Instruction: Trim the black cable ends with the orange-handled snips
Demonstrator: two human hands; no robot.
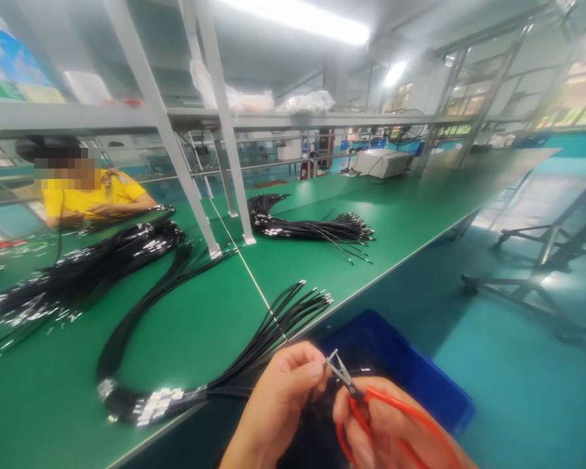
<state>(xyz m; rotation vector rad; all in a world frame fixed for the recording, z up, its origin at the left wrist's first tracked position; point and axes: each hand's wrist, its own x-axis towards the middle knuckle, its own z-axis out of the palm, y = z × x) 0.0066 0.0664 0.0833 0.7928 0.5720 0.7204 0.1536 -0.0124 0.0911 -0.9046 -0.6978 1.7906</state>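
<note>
Two bare hands are working close together at the near edge of the green desk. The left hand is pinching tight, thumb against finger, on what is looking like a thin cable end, though it is too small to be sure. The right hand is curling its fingers round the handles of the small red-handled scissors, and the blades are standing a little way apart, with their tips just beside the left fingertips. The near bundle of black cables is lying on the desk, to the left of the hands, with its loose ends fanning out on their far side. A blue bin is sitting to the right, lower than the desk.

Doing this well is asking for a steady pinch and a slow squeeze. The sharp tips are pointing close to skin, so the left thumb is needing room. Looking closely is helping too, because the bit is tiny. Jerky hands could be nipping the wrong spot.
</note>
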